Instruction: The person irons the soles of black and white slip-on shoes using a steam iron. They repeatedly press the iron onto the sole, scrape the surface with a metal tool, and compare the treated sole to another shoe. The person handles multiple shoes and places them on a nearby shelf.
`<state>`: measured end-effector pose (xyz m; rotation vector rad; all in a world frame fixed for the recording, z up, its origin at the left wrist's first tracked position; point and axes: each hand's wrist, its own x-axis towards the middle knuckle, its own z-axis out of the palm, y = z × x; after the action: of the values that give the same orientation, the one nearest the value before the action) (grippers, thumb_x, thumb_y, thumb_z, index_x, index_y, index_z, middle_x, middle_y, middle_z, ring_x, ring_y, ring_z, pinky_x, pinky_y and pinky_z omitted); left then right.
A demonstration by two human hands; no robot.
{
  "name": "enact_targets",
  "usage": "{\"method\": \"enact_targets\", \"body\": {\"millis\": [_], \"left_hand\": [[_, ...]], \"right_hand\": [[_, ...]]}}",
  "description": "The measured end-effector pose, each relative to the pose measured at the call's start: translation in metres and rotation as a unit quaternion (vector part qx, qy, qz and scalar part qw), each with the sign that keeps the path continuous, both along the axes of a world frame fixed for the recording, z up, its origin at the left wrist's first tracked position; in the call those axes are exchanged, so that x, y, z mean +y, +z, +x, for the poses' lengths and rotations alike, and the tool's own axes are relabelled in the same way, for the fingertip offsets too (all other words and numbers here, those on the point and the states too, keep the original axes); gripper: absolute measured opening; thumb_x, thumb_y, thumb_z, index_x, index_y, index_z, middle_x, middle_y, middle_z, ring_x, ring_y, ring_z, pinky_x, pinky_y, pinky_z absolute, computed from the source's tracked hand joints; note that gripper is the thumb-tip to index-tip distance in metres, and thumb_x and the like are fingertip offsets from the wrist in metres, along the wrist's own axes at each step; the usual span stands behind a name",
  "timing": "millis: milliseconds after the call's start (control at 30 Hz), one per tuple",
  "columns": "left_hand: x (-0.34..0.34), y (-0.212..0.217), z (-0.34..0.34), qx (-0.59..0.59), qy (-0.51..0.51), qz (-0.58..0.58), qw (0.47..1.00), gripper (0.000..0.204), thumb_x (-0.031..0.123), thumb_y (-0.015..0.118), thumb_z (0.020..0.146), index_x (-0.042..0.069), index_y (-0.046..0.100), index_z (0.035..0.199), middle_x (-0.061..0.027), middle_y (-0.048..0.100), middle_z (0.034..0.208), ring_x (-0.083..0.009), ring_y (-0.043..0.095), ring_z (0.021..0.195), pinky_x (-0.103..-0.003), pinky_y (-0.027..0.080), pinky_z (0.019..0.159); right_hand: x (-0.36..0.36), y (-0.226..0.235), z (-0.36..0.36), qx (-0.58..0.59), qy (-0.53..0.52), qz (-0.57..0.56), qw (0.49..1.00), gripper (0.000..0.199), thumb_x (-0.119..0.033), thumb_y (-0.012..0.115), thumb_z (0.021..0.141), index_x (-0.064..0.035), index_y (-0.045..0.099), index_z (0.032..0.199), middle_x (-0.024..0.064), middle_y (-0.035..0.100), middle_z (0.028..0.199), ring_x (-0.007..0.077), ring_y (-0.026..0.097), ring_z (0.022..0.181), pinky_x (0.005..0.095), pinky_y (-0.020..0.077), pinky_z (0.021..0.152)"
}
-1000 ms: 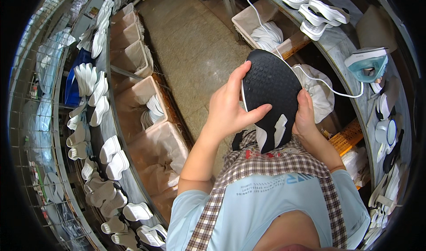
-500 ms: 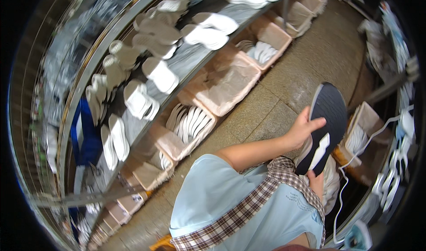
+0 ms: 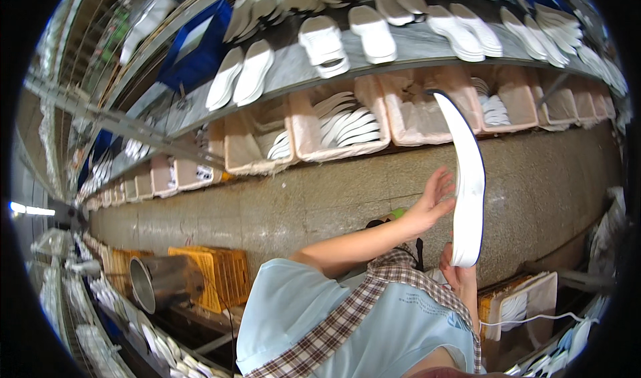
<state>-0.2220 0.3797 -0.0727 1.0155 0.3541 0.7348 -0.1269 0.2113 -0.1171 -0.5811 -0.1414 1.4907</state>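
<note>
A shoe sole (image 3: 469, 187) stands on end in front of me, its thick white side wall facing up and a thin dark rim along its edge. My right hand (image 3: 457, 271) grips its lower end, with part of the fingers hidden behind it. Beside the sole's left edge, my left hand (image 3: 435, 194) is open, fingers spread; whether a fingertip touches the sole I cannot tell.
White soles (image 3: 256, 71) line a long metal shelf (image 3: 417, 66) across the far side. Below stand cloth-lined bins (image 3: 420, 139), several holding stacked soles (image 3: 350, 125). At lower left are an orange crate (image 3: 230, 281) and a metal drum (image 3: 157, 284). A white cord (image 3: 534, 319) crosses a bin (image 3: 539, 304) at right.
The view has swung leftward, toward the shelf. The sole has turned from its dark underside to its white side wall. My left hand has let go of it; my right still holds the end.
</note>
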Motion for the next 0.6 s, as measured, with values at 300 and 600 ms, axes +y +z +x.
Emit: {"method": "enact_targets", "body": {"millis": [300,600], "left_hand": [[0.038,0.001,-0.148,0.080,0.236,-0.202,0.947,0.035,0.030,0.044,0.096,-0.001,0.049,0.111,-0.0104,0.062,0.096,-0.0160,0.061,0.079,-0.029,0.051,0.066],[0.221,0.034,-0.424,0.329,0.459,-0.002,0.825,0.041,0.032,0.047,0.095,-0.007,0.056,0.103,-0.0090,0.064,0.087,-0.0145,0.060,0.075,-0.028,0.049,0.067]], "right_hand": [[0.110,0.046,-0.101,-0.143,0.264,-0.108,0.948,0.044,-0.035,0.030,0.099,0.0023,0.046,0.117,0.0173,0.061,0.095,0.0210,0.063,0.073,0.0300,0.0531,0.062],[0.255,0.019,-0.183,-0.346,0.212,-0.192,0.894,0.027,-0.021,0.055,0.090,-0.0043,0.054,0.112,0.0084,0.062,0.097,0.0143,0.061,0.078,0.0247,0.0477,0.064]]}}
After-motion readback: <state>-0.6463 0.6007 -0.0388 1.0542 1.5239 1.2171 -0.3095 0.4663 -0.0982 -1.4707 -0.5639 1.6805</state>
